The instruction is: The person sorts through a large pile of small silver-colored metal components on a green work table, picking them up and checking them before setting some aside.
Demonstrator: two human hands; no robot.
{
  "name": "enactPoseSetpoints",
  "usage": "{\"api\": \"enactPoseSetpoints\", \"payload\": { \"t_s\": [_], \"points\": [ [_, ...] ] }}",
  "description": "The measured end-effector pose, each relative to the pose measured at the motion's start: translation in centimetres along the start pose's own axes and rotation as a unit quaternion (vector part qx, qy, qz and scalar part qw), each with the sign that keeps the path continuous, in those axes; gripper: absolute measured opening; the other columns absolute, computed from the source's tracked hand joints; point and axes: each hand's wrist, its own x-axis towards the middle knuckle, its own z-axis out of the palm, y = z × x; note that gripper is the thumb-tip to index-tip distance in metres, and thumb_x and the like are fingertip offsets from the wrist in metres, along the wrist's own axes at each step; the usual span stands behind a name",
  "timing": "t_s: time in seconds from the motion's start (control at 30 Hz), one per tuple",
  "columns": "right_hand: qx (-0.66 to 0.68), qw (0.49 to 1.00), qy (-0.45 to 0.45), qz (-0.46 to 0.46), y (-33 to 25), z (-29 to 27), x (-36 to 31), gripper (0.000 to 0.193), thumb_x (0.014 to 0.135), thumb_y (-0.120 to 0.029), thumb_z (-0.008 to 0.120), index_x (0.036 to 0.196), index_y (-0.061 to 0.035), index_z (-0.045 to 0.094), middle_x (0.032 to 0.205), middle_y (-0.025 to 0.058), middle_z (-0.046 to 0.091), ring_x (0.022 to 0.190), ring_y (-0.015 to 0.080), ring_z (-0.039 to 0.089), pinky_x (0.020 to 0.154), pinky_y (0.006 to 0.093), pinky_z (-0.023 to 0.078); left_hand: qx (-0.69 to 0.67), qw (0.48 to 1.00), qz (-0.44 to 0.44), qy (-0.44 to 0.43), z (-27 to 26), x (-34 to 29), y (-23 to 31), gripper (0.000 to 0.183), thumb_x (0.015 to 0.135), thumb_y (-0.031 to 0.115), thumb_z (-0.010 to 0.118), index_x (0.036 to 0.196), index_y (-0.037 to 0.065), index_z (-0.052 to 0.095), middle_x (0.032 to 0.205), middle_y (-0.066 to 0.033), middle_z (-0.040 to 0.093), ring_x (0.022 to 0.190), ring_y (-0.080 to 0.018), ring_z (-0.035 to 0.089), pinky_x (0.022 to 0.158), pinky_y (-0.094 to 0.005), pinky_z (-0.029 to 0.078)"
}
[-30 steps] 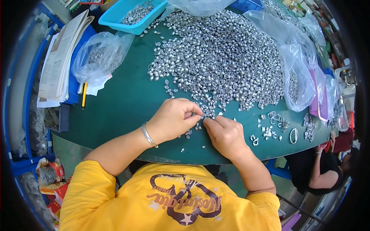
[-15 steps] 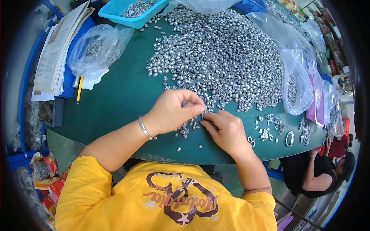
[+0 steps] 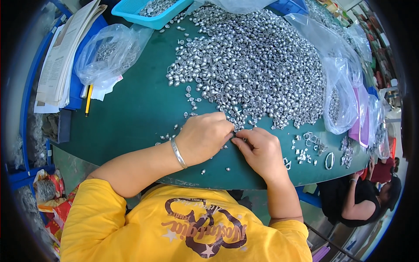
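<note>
A wide heap of small silver-grey, drop-shaped metal pieces (image 3: 257, 65) covers the far middle of the green table (image 3: 131, 109). At the heap's near edge my left hand (image 3: 207, 135) is closed, knuckles up and fingers curled under; what it holds is hidden. Close beside it, my right hand (image 3: 259, 150) has thumb and forefinger pinched near the left fingertips. Anything between them is too small to make out. Loose metal pieces (image 3: 168, 136) lie by my left wrist, and a few more sit in front of my hands.
Small silver parts and rings (image 3: 312, 146) lie to the right. Clear plastic bags (image 3: 338, 96) and a purple basket (image 3: 360, 115) stand beyond them. A turquoise basket (image 3: 148, 19) is at the back; papers (image 3: 65, 56), a bag of parts (image 3: 109, 54) and a yellow pencil (image 3: 89, 100) are left. Another person (image 3: 362, 201) sits at right.
My left hand has turned knuckles up and come down lower, its fingers now beside the right hand's. Loose pieces now show left of its wrist. My right hand has barely shifted.
</note>
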Motion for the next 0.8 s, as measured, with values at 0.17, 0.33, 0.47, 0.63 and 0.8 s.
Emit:
{"api": "enactPoseSetpoints", "payload": {
  "t_s": [0.17,0.33,0.47,0.63,0.8],
  "points": [
    [-0.037,0.999,0.010,-0.019,0.4,0.0,0.0,0.008,0.075,-0.011,0.067,0.080,-0.0059,0.065,0.067,0.0090,0.059,0.059,0.0287,0.059,0.052,0.0373,0.048,-0.056,0.998,-0.001,0.022,-0.1,0.2,-0.4,0.009,0.074,0.009,0.070,0.081,0.007,0.066,0.071,-0.0064,0.058,0.061,-0.0198,0.057,0.056,-0.0294,0.046],
    [-0.029,0.999,0.009,-0.037,1.1,0.1,-0.1,0.007,0.076,-0.010,0.066,0.079,-0.0038,0.063,0.065,0.0063,0.059,0.057,0.0251,0.059,0.051,0.0347,0.047,-0.573,0.784,-0.238,-0.035,-1.9,1.0,-1.7,0.009,0.080,0.004,0.063,0.089,0.001,0.062,0.071,-0.0005,0.057,0.061,-0.0073,0.050,0.050,-0.0202,0.040],
    [0.589,0.778,-0.013,0.216,2.9,-2.0,0.0,0.007,0.079,-0.004,0.057,0.075,-0.0002,0.061,0.062,-0.0020,0.051,0.049,0.0047,0.042,0.042,0.0194,0.029,-0.779,0.556,-0.289,-0.025,-2.9,1.3,-1.8,0.007,0.081,0.003,0.056,0.088,0.003,0.057,0.071,-0.0031,0.057,0.059,-0.0078,0.049,0.043,-0.0215,0.036],
    [0.254,0.956,-0.010,0.148,1.0,-1.1,0.3,0.012,0.079,-0.013,0.066,0.078,-0.0008,0.067,0.065,0.0035,0.061,0.057,0.0124,0.057,0.053,0.0246,0.045,-0.289,0.917,-0.268,-0.062,-1.9,1.6,-1.0,0.012,0.077,0.009,0.067,0.086,0.001,0.067,0.065,0.0015,0.056,0.059,-0.0080,0.051,0.055,-0.0224,0.042],
    [-0.045,0.999,0.021,-0.014,0.4,0.5,0.3,0.008,0.075,-0.015,0.068,0.077,-0.0080,0.065,0.068,0.0101,0.059,0.062,0.0300,0.060,0.055,0.0385,0.049,-0.004,0.999,-0.010,-0.035,-0.7,1.7,-0.5,0.011,0.073,0.013,0.069,0.083,0.008,0.067,0.069,-0.0078,0.057,0.062,-0.0232,0.058,0.058,-0.0319,0.047]
  ]
}}
